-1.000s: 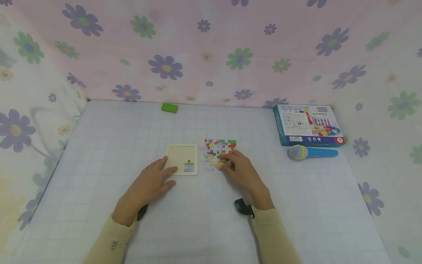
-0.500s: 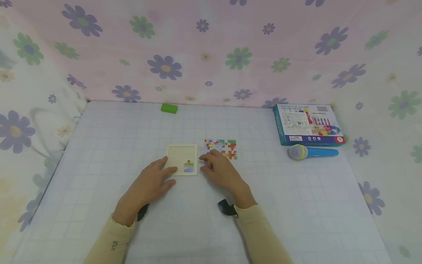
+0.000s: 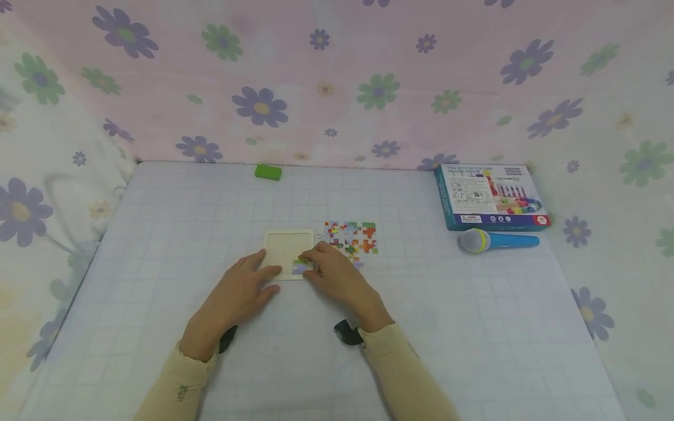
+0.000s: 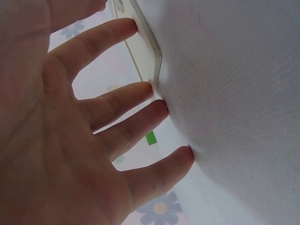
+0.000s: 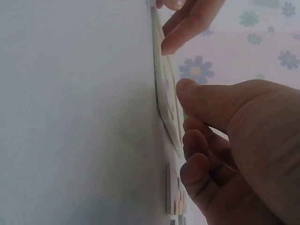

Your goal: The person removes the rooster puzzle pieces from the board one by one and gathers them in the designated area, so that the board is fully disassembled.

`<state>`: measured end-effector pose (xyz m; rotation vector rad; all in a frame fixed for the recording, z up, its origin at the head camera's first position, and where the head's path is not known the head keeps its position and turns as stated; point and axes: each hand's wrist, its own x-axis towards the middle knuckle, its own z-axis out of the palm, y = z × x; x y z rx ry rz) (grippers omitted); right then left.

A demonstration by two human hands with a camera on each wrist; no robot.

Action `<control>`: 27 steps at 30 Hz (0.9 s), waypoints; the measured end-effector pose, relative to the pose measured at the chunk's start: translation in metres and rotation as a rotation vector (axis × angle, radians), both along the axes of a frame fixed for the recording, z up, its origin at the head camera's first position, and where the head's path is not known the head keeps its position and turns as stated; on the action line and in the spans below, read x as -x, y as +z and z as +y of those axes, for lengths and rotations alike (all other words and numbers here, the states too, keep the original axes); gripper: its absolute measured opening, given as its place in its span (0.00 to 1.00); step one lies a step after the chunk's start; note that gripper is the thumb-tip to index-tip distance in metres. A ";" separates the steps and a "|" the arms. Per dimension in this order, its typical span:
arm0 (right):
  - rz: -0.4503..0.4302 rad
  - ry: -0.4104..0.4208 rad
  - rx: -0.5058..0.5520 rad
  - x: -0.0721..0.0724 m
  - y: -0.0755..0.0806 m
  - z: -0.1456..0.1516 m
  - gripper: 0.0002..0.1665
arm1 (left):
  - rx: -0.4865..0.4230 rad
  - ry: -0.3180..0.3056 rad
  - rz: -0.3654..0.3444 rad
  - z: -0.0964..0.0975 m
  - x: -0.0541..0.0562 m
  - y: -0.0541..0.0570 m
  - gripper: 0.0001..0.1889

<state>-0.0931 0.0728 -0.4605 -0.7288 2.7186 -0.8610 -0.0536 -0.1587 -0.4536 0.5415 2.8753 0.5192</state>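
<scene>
My left hand (image 3: 239, 292) lies with spread fingers at the left side of a pale square puzzle tray (image 3: 279, 233), its fingertips touching the rim and floor. In the left wrist view the fingers (image 4: 117, 101) are extended. My right hand (image 3: 337, 278) reaches over the tray's right edge. Its thumb and fingers curl in a pinch at a small green-and-purple puzzle piece (image 3: 299, 268) in the lower right corner, partly hidden by the fingertips. The right wrist view shows the thumb (image 5: 201, 93) just over the tray. Several colourful puzzle pieces (image 3: 351, 237) lie in rows to its right.
A green block (image 3: 268, 172) lies near the back edge. At the back right is a boxed toy set (image 3: 492, 196), with a blue toy microphone (image 3: 505, 241) in front of it. White cloth covers the table (image 3: 500, 327); flowered fabric (image 3: 316, 82) hangs behind.
My right hand has moved left from the loose puzzle pieces to the tray's lower right corner. The left hand has stayed at the tray's left side.
</scene>
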 end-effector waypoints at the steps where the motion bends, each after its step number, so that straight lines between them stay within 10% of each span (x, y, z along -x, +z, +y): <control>1: 0.003 0.002 -0.006 0.000 -0.001 -0.001 0.19 | 0.001 0.001 -0.001 0.000 0.000 0.000 0.21; 27: -0.050 -0.084 -0.081 0.000 -0.003 -0.017 0.21 | -0.003 -0.006 0.027 0.001 0.001 -0.001 0.20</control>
